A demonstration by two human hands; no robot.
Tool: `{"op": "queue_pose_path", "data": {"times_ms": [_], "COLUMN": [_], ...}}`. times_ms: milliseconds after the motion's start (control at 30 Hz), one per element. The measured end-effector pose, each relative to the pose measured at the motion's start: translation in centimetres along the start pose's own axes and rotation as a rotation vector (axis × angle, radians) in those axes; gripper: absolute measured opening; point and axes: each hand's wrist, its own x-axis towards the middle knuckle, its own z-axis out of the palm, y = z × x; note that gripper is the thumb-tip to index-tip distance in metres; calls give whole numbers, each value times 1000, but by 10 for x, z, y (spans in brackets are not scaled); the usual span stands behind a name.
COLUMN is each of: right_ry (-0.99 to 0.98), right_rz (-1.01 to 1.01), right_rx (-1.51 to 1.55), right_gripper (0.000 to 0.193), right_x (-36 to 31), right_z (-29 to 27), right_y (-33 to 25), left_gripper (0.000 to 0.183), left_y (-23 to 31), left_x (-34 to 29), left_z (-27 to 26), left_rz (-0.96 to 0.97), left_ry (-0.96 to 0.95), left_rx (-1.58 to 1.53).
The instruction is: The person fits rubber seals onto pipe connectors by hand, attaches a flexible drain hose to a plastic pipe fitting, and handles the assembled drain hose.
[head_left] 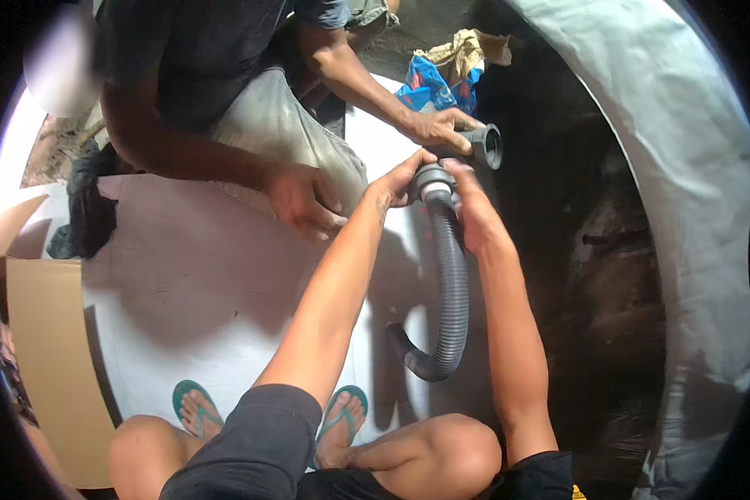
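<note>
Both of my hands are closed around the grey collar (432, 177) at the top of a corrugated drain hose (450, 275). My left hand (402, 181) grips its left side and my right hand (472, 204) its right side. A white ring shows just below the collar. From there the dark ribbed hose hangs toward me and curls left to a free end. Directly beyond my fingers, a co-worker's hand (442, 129) holds a dark grey pipe fitting (490, 146) with a round open mouth. My hands partly hide where the collar and the fitting meet.
The co-worker's other hand (304, 200) hovers over the white sheet (183, 292). A cardboard box (54, 358) stands at left beside a black plastic bag (90, 208). A torn blue packet (429, 86) lies at the back. Pale fabric (683, 167) curves along the right.
</note>
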Motion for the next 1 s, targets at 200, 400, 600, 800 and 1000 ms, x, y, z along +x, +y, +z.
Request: {"op": "queue_pose_path", "data": {"times_ms": [200,400,600,800,1000], "right_ry": [-52,592,107,575,595], "right_rz": [301,-24,360,-5,51], "right_rx": [-30,-1244,-285,-1170,-1008], "right_gripper": [51,60,53,59,48], "right_x": [16,-1,23,7,12], "right_z": [-15,34,-5,43,28], "right_y": [6,22,-2,21,-1], "left_gripper": [38,45,47,59,65], "left_y": [-26,-38,-44,-41,-30], "left_x": [2,7,12,4,-8], "left_z": [13,11,11,16,29], "left_rz": [-54,3,-26,54,70], "left_ry": [-85,71,99,80,87], "left_rx": [-103,-35,-8,-29,-18]}}
